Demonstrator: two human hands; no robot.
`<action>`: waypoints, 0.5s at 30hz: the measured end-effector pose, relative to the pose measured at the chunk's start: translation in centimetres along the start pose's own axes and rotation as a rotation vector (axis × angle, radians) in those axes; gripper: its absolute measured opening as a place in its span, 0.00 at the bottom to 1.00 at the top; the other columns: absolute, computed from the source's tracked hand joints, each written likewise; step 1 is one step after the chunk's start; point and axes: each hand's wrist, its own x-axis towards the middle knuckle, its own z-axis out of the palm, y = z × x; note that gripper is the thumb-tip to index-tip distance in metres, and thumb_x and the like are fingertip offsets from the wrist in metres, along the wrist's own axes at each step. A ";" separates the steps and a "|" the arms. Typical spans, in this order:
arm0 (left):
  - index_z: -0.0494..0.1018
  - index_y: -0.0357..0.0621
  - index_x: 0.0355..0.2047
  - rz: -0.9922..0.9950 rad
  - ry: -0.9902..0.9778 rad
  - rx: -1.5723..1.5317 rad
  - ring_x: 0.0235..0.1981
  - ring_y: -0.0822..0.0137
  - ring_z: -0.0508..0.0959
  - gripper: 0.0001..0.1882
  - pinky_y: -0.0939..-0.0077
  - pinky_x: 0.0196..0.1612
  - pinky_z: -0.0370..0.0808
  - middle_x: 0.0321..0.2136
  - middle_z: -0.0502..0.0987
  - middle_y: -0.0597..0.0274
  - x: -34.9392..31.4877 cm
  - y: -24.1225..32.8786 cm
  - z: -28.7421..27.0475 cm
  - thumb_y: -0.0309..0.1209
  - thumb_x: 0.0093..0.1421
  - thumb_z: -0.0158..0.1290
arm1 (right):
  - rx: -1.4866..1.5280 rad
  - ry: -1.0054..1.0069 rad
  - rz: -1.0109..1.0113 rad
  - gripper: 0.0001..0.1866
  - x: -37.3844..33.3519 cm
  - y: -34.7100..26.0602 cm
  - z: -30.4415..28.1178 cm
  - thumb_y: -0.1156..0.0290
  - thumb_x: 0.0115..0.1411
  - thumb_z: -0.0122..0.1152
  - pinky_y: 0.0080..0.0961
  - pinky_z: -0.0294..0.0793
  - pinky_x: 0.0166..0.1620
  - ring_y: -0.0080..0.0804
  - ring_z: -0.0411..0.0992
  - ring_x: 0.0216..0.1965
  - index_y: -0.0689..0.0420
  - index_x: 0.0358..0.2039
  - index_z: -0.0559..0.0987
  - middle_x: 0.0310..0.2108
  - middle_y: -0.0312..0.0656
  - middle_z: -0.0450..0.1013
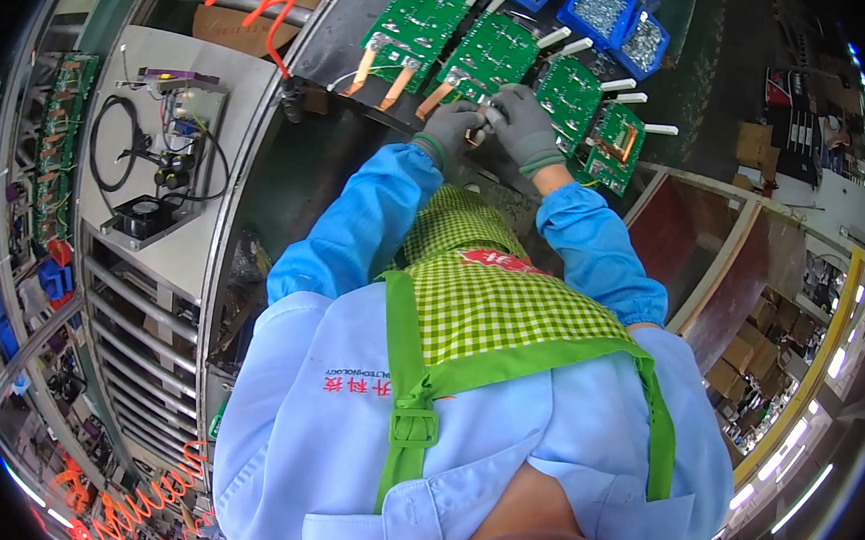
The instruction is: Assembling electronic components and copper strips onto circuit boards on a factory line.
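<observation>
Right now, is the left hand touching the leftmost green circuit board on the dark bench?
Apart: the head view shows dark bench between the grey-gloved left hand and the leftmost green circuit board.

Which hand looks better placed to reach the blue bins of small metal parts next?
Probably the right hand: it sits nearer the blue bins, while the left hand is farther left. Both gloved hands are close together beside a green circuit board.

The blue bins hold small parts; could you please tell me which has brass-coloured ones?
The leftmost blue bin, at the top edge; the middle bin and right bin hold silvery parts.
</observation>
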 end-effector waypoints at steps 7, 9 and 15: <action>0.68 0.36 0.38 0.003 -0.101 -0.211 0.31 0.66 0.74 0.11 0.75 0.33 0.73 0.29 0.73 0.57 -1.9 0.2 -0.1 0.29 0.57 0.48 | -0.062 -0.003 -0.104 0.12 -3.5 -0.7 -4.4 0.61 0.51 0.58 0.33 0.71 0.38 0.40 0.70 0.38 0.58 0.24 0.76 0.41 0.42 0.69; 0.69 0.38 0.42 -0.097 0.010 -0.263 0.33 0.68 0.74 0.13 0.80 0.34 0.72 0.34 0.73 0.60 -2.4 -0.8 -1.4 0.31 0.59 0.47 | -0.066 0.028 -0.056 0.10 -5.1 0.5 -6.6 0.63 0.50 0.59 0.32 0.70 0.40 0.40 0.70 0.40 0.57 0.25 0.75 0.40 0.42 0.69; 0.66 0.37 0.46 0.498 -0.057 0.247 0.36 0.66 0.75 0.15 0.79 0.35 0.73 0.37 0.73 0.58 -4.3 -10.0 -7.1 0.31 0.61 0.43 | -0.259 0.141 0.121 0.13 -9.1 10.0 -12.3 0.61 0.47 0.60 0.37 0.68 0.43 0.43 0.68 0.40 0.54 0.32 0.77 0.39 0.44 0.69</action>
